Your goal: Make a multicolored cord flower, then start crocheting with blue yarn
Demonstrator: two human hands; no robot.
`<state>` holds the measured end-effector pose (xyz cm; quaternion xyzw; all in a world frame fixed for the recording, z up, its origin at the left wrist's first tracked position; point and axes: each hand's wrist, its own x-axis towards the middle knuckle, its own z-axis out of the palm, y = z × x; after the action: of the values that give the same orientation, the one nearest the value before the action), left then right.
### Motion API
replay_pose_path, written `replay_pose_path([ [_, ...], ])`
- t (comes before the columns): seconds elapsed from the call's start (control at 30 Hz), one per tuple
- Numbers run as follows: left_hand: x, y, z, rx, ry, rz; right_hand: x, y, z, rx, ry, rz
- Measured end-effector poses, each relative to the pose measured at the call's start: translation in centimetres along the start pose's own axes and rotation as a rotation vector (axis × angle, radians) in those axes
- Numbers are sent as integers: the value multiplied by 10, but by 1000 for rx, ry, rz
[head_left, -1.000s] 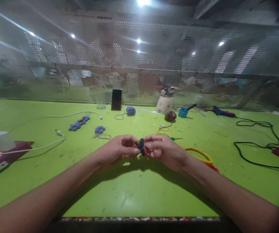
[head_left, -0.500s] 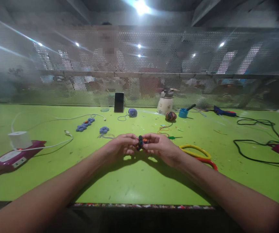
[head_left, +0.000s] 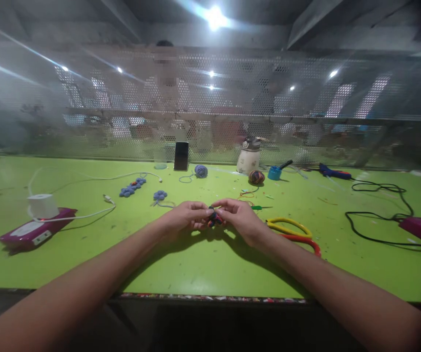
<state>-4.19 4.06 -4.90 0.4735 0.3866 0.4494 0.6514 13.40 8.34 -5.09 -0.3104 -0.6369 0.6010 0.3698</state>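
Between my two hands is a small multicoloured crochet piece in dark, orange and pink yarn. My left hand pinches its left side, and my right hand grips it from the right with thumb and fingers. Fingers hide part of the piece. Past my right hand lie a green-handled crochet hook and a ball of multicoloured yarn. Scissors with yellow and red handles rest beside my right wrist. Beyond my left hand are a blue crochet flower and a joined strip of blue flowers.
On the green table stand a phone, a blue yarn ball, a bottle and a blue pot. A glue gun lies right. Power strips with cables flank both sides. A perforated screen closes the back.
The crochet piece has turned between my fingers, its colourful part now hanging lower. My right fingers have shifted to its upper edge. The view has moved slightly.
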Motion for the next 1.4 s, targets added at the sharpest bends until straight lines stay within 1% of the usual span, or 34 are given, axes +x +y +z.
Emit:
replay_pose_path([
  [0.13, 1, 0, 0, -1, -9, -45, 0, 1, 2, -15, 21, -40],
  [0.23, 2, 0, 0, 1, 14, -12, 0, 0, 1, 43, 31, -5],
  [0.4, 2, 1, 0, 44, 80, 82, -4, -3, -2, 182, -64, 104],
  [0.47, 3, 1, -1, 51, 95, 102, -5, -4, -2, 185, -95, 122],
  [0.53, 4, 2, -3, 24, 100, 110, -6, -4, -1, 188, -115, 111],
  [0.67, 3, 4, -4, -22, 67, 89, -8, -4, 0, 188, -145, 77],
  [0.77, -1, 7, -3, -58, 35, 66, -8, -4, 0, 167, -121, 81],
  [0.83, -4, 9, -1, -61, 3, 77, -7, -4, 0, 168, -94, 92],
  [0.93, -5, 9, 0, 51, -32, 113, -7, -3, 0, 170, -83, 101],
  [1.03, -2, 5, -1, 179, -3, 146, -8, -3, 0, 151, -109, 92],
  [1.1, 0, 2, -2, 201, 24, 152, -9, -3, 0, 127, -138, 88],
  [1.23, 0, -1, -1, 187, 61, 134, -11, -2, 1, 94, -188, 98],
  [1.4, -1, -2, 4, 50, 42, 108, -12, -3, 1, 77, -212, 96],
])
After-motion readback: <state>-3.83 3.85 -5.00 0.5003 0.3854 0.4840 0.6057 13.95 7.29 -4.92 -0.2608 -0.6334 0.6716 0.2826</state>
